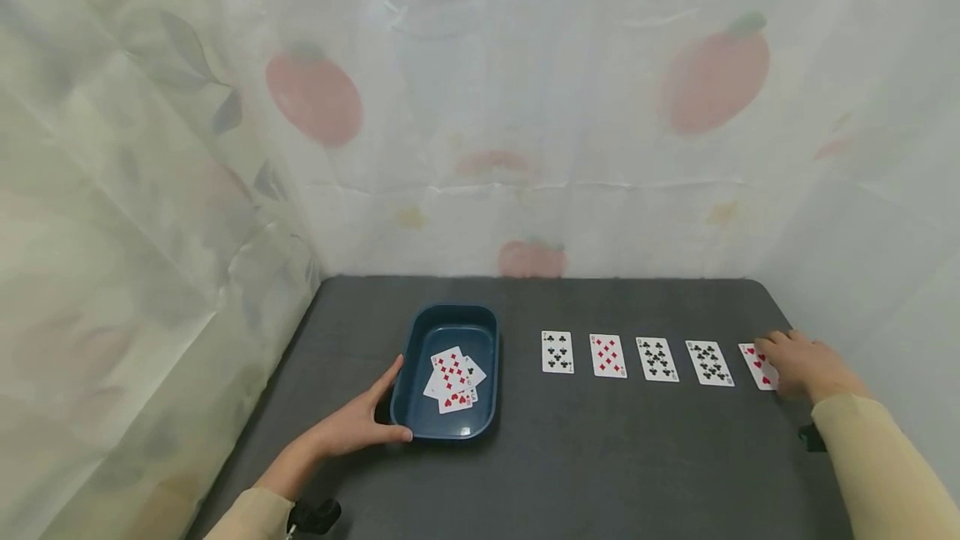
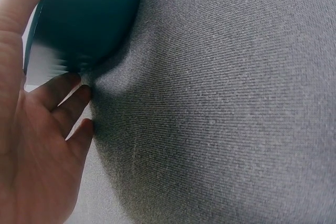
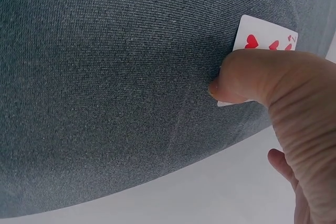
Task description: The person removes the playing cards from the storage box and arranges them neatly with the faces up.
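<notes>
My left hand (image 1: pixel 352 423) holds the blue tray (image 1: pixel 489 373) at its near-left corner, thumb along the front and fingers along the left side. Several overlapping playing cards lie in the tray, a diamond card (image 1: pixel 452 372) on top. At the right end of a row, my right hand (image 1: pixel 813 369) grips a heart playing card (image 1: pixel 756 365) lying on the table. In the right wrist view the bent thumb (image 3: pixel 244 74) crosses that heart card (image 3: pixel 268 32), its tip at the card's edge; the other fingers' contact is hidden.
Face-up in the row left of my right hand are a club card (image 1: pixel 557 352), a diamond card (image 1: pixel 607 356) and two more club cards (image 1: pixel 657 359). The dark grey table (image 1: pixel 600 465) meets a fruit-print curtain (image 1: pixel 562 107) at the back and sides.
</notes>
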Available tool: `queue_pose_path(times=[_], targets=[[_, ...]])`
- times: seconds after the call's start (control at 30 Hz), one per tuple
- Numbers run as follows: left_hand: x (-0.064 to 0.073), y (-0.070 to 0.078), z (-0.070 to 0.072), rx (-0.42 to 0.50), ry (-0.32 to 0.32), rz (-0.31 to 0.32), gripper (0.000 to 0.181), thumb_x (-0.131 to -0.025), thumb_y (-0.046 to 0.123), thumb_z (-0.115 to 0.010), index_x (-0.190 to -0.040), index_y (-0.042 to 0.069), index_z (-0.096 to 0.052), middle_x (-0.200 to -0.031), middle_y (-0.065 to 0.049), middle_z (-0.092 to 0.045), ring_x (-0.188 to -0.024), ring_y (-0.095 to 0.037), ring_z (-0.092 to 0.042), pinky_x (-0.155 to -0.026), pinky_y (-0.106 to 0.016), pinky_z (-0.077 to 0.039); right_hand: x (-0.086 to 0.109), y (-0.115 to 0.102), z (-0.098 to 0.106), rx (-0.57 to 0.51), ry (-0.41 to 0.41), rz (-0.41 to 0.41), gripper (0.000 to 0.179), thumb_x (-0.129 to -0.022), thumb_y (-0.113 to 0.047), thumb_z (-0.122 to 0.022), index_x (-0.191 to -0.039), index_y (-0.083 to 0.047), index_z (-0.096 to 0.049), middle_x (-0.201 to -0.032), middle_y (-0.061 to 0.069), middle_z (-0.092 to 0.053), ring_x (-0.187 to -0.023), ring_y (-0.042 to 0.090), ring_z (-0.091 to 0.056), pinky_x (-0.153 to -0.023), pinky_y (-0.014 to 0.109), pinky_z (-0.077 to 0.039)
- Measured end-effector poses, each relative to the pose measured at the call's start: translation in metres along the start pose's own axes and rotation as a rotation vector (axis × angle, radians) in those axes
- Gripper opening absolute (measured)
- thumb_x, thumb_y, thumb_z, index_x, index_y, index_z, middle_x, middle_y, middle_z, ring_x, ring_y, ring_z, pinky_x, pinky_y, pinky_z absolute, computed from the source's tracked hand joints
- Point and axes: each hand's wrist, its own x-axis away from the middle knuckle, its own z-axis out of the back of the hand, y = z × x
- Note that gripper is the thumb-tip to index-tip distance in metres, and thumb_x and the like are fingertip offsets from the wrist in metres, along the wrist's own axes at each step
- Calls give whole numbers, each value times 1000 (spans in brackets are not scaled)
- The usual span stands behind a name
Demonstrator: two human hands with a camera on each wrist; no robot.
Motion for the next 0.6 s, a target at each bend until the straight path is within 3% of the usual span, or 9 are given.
queue_pose_path(times=[0.6], targets=[[1,2,-1,-18,-4,-1,118,-85,41,-84,-165,36,2,-170,-12,-14,-151,-37,-23,-112,-68,-24,3,3,0,-30,-4,-24,68,-73,-1,-81,-135,11,-55,-129,37,-52,-116,58,-44,-93,75,-36]])
